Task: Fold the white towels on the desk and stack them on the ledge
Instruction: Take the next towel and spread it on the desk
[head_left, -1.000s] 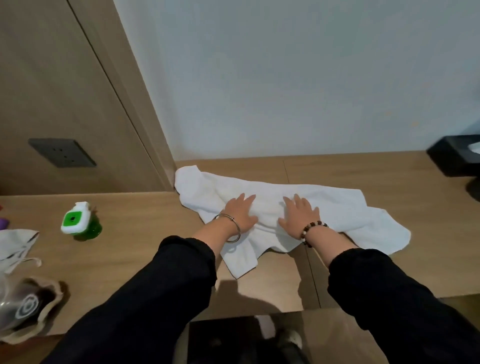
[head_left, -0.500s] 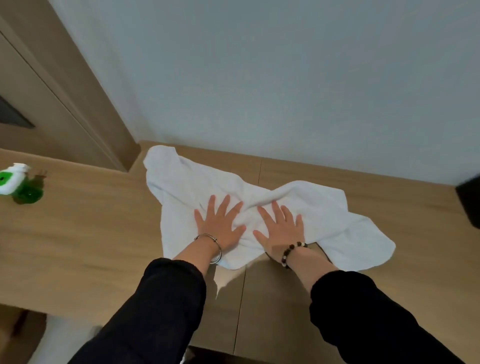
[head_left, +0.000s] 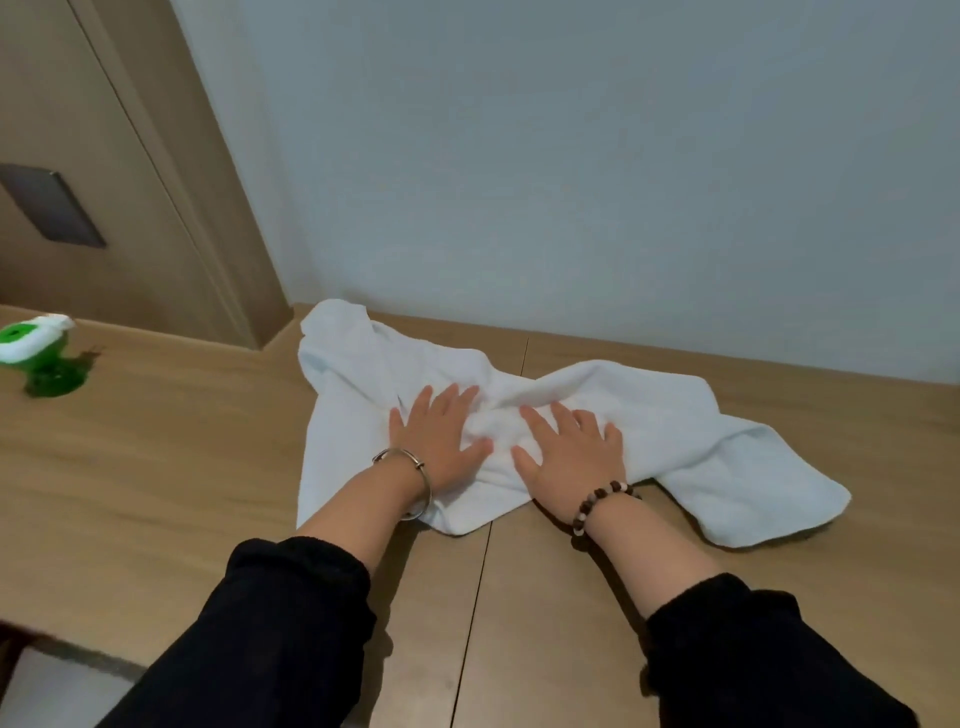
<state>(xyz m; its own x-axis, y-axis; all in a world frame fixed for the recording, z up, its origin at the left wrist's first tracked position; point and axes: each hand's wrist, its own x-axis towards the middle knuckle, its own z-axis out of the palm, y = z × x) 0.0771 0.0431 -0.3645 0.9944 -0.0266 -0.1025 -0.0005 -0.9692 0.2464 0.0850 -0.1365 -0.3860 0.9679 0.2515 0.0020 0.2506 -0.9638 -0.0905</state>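
Both palms down on the white towel (head_left: 675, 415): my left hand (head_left: 441, 441) and right hand (head_left: 569, 452) lie flat, fingers spread wide, gripping nothing, thumbs near each other. The towel is rumpled and unfolded on the wooden desk (head_left: 156, 467), running from 11 o'clock by the wall to 3 o'clock of my hands. A green bottle (head_left: 44, 358) stands well apart at 9 o'clock.

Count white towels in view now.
1. A white towel lies crumpled on the desk by the wall, with the left hand and right hand pressed flat on its middle. Others may sit outside the frame or be bunched within it.
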